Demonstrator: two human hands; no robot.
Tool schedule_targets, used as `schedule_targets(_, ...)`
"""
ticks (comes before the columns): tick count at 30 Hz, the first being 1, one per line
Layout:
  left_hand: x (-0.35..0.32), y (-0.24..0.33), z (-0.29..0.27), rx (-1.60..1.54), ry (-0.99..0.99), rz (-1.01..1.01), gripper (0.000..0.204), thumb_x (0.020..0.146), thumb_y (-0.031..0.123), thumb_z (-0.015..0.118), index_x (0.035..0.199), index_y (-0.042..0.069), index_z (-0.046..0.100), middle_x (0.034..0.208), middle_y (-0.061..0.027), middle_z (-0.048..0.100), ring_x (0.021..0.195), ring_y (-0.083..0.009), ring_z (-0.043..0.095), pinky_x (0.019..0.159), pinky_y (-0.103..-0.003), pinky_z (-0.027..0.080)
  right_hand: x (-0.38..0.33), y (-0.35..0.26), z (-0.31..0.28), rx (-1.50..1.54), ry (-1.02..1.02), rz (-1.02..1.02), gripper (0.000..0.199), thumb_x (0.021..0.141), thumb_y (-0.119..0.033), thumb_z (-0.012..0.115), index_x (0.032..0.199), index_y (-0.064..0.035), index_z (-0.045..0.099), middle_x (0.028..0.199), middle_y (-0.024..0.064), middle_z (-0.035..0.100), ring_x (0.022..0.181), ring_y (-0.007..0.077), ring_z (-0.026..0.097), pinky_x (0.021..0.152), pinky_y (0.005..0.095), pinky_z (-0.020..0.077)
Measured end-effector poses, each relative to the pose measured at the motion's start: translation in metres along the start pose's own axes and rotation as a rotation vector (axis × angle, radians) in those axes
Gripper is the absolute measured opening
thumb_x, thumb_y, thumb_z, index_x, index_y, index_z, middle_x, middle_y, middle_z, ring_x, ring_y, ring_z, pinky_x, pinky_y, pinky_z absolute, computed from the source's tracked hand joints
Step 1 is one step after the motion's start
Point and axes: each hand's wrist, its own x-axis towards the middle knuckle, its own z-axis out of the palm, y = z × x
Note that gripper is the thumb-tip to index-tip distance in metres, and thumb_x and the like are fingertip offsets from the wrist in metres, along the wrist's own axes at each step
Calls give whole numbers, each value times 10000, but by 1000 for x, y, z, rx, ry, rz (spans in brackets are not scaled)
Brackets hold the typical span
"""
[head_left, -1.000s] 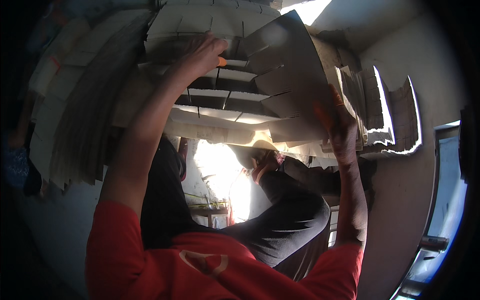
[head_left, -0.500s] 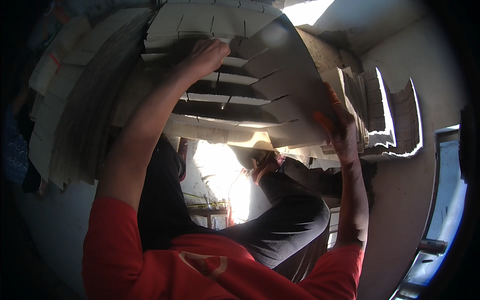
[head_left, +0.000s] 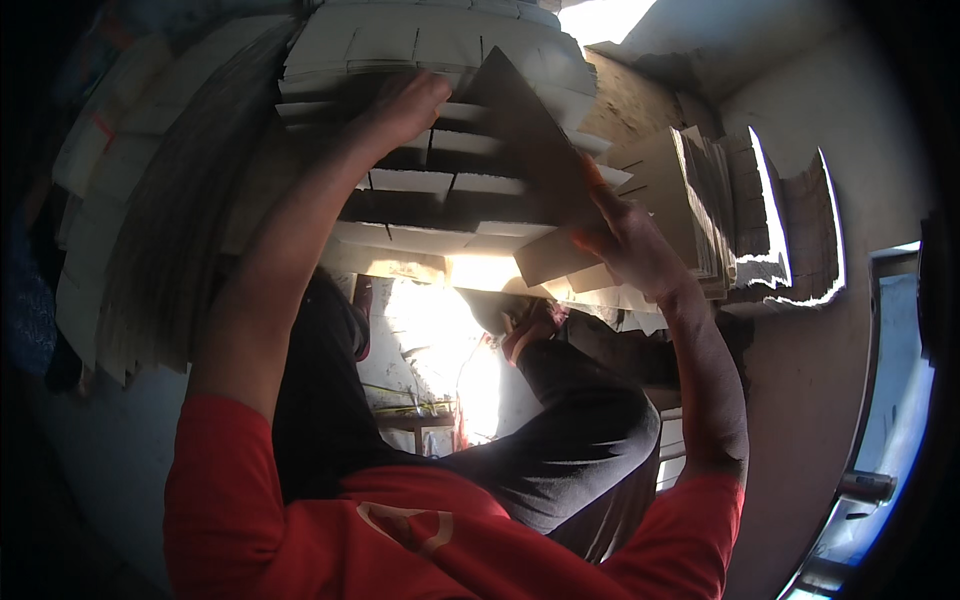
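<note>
A grid of slotted cardboard strips [head_left: 410,182] lies in front of me, its long strips standing on edge in rows with dark gaps between. My left hand [head_left: 415,105] is closed over the far rows, fingers curled; what they hold, if anything, is hidden. My right hand [head_left: 635,240] grips the right edge of a dark cardboard sheet [head_left: 545,150], thumb on the near side. That sheet stands tilted over the right part of the strips, its pointed corner toward the far side. Behind the grid, more slotted cardboard [head_left: 430,42] lies in layers.
A tall stack of cardboard sheets [head_left: 190,200] leans at the left. More cardboard pieces [head_left: 705,200] stand on edge at the right, near the wall [head_left: 800,370]. Below the work are my legs [head_left: 560,430] and a sunlit floor patch [head_left: 440,330]. A blue-paned frame [head_left: 890,370] is far right.
My right hand has moved left and turned the sheet, which now shows narrower and uncovers more strips at the right. My left hand has shifted slightly left and away, still closed.
</note>
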Motion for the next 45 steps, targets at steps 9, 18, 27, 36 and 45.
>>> schedule_targets(9, -12, 13, -20, -47, 69, -156, 267, 800, 33, 673, 1056, 7, 599, 1046, -179, 595, 919, -308, 584, 808, -372, 473, 4, -19, 8, -341, -14, -145, 776, 810, 32, 564, 1448, 37, 122, 790, 241, 614, 800, 404, 612, 685, 452, 486)
schedule_targets(18, -107, 83, -43, -321, 292, 136, 434, 678, 82, 799, 1055, -54, 632, 988, -163, 664, 894, -279, 609, 781, -356, 504, -7, -13, 41, -446, 8, 13, 654, 893, -250, 592, 1420, -25, 277, 820, 201, 656, 758, 348, 659, 681, 421, 524)
schedule_targets(27, -143, 74, -42, -369, 226, 121, 485, 709, 150, 787, 1103, -69, 606, 1042, -170, 637, 964, -284, 587, 831, -361, 493, -46, 138, -17, -980, 652, 517, 449, 812, -299, 699, 1140, -25, 560, 976, 155, 578, 1003, 328, 553, 767, 396, 488)
schedule_targets(36, -146, 70, -40, -375, 209, 83, 488, 710, 247, 772, 1057, -64, 625, 1032, -162, 650, 945, -287, 591, 840, -392, 468, -55, 178, -35, -629, 852, 528, 386, 797, -216, 709, 1070, -25, 513, 983, 236, 626, 865, 430, 610, 730, 471, 473)
schedule_targets(45, -158, 54, -27, -327, 73, -12, 281, 715, 75, 730, 968, -31, 665, 924, -149, 661, 877, -287, 617, 783, -364, 491, -55, 8, -62, -8, 1159, 179, 339, 894, -189, 649, 1163, -6, 553, 961, 91, 643, 610, 113, 613, 353, 194, 412)
